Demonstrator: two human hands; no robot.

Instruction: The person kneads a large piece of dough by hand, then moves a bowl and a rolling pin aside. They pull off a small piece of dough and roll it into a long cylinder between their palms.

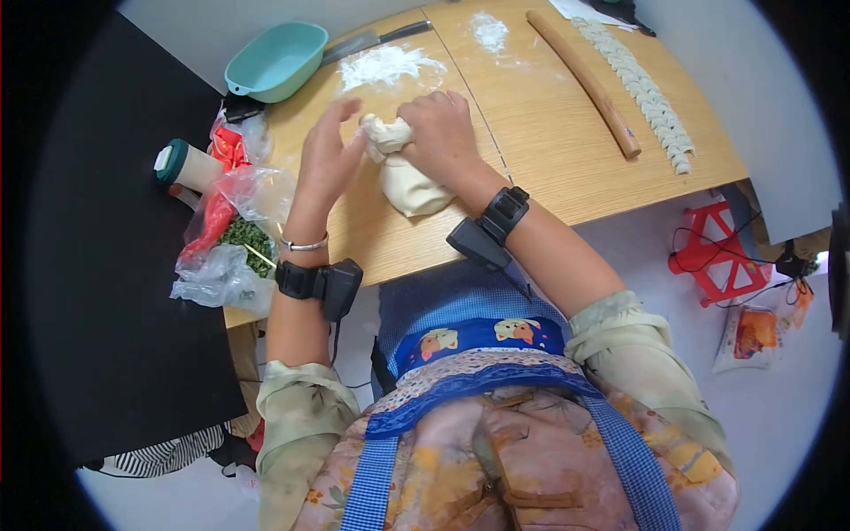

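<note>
A pale lump of dough (409, 186) lies on the wooden table (549, 168) in front of me. My right hand (441, 133) presses down on its far end, fingers curled around a pulled-up piece. My left hand (328, 155) rests against the dough's left side with fingers extended and spread. Both wrists wear black strapped devices, and the left wrist also carries a thin bracelet.
A teal bowl (276, 60), a knife (372, 40) and a flour patch (385, 64) lie beyond the dough. A long rolling pin (584, 81) and a row of folded dumplings (642, 88) sit to the right. Plastic bags with greens (235, 243) and a capped bottle (186, 165) crowd the left edge.
</note>
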